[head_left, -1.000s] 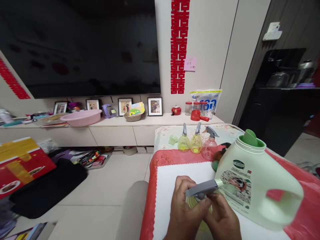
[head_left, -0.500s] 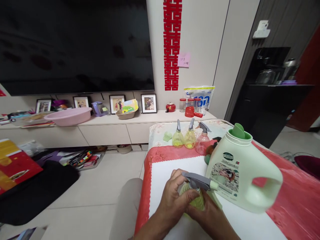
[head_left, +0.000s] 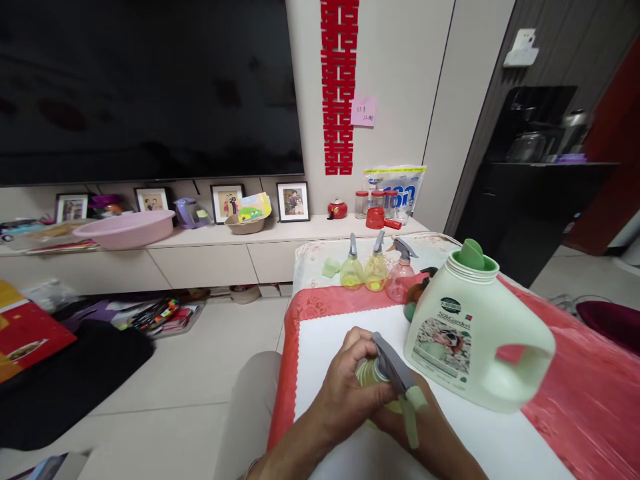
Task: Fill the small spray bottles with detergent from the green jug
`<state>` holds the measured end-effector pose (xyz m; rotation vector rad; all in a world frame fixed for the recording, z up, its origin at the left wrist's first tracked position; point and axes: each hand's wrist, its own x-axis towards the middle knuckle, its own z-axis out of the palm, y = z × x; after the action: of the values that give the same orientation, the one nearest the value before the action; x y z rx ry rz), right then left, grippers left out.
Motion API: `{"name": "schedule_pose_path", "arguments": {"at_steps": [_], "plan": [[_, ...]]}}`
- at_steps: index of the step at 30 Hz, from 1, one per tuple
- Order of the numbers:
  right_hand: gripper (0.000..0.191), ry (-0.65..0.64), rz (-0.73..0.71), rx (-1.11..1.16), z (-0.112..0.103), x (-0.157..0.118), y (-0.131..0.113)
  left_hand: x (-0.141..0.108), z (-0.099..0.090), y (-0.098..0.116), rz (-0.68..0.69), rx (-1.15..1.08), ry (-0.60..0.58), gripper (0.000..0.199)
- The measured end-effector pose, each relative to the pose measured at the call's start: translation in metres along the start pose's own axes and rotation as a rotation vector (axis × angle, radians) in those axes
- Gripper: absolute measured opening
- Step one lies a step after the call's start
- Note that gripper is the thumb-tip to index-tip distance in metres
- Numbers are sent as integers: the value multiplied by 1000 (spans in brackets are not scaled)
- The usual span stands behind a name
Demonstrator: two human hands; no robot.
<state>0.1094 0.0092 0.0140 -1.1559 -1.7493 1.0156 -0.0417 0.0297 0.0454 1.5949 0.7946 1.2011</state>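
A yellow-green spray bottle with a grey trigger head (head_left: 393, 367) is held over the white board (head_left: 320, 340). My left hand (head_left: 350, 383) is closed around its neck and the grey head. Lower down, my right hand (head_left: 407, 427) wraps the bottle's body, its fingers partly hidden behind the nozzle. The light green nozzle points down toward me. To the right stands a large pale green jug (head_left: 480, 333) with a green spout. Beyond the board are two yellow spray bottles (head_left: 352, 272) (head_left: 375, 270) and a pink one (head_left: 400, 279).
A red cover (head_left: 585, 380) lies over the table. Behind the jug sits a dark and orange item (head_left: 414, 293), with a green crumpled piece (head_left: 331, 267) at the table's back left. A low cabinet (head_left: 200, 260) along the wall holds photo frames, a pink basin (head_left: 127, 229) and red-lidded jars.
The grey spray head has turned, so its nozzle now points down toward me instead of to the right. The whole view has shifted slightly.
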Motion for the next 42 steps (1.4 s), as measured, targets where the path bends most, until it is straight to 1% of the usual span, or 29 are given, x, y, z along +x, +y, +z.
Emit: {"name": "schedule_pose_path", "arguments": {"at_steps": [2,3,6,8,9,11,13,15,17,19,22,24,25,28,30,33,38,42], "plan": [[38,3,25,21,0,1,0,2,-2,1,-25,-3,-39,23],[37,8,35,26,0,1,-1,3,-3,2,-43,-9,-57,22],[41,3,80,62,0,2,-6,3,-7,2,-139,-102,-61,33],[46,-8,107,100,1,2,-10,1,-9,2,-201,-196,-73,32],[47,-8,114,113,1,2,-12,0,-10,2,-206,-226,-94,28],[45,1,119,115,1,2,-14,-2,-12,-1,-168,-224,-141,21],[43,10,96,103,1,2,-14,-3,-12,-6,-110,-204,-156,28],[44,11,52,89,1,2,-12,-1,-10,-11,-56,-245,-139,41],[44,7,25,86,1,2,-12,1,-6,-16,6,-309,-103,46],[39,0,53,97,1,2,-13,4,-3,-18,59,-305,-63,43],[32,-10,106,139,0,1,-14,6,-3,-18,93,-196,-54,37],[33,-28,107,150,0,1,-12,5,-5,-17,67,-169,-80,36],[33,-37,100,150,-1,1,-11,5,-6,-16,32,-189,-95,37],[37,-42,85,141,-2,3,-8,1,-7,-16,-89,-321,-104,47],[38,-24,90,131,-2,3,-8,-1,-6,-17,-122,-376,-78,51],[36,-6,73,100,-2,2,-10,-5,-2,-20,-130,-366,-15,46],[22,28,19,67,-1,2,-9,-9,10,-23,-160,-351,73,56],[23,39,-11,45,-1,2,-9,-7,16,-19,-157,-320,136,47]]}}
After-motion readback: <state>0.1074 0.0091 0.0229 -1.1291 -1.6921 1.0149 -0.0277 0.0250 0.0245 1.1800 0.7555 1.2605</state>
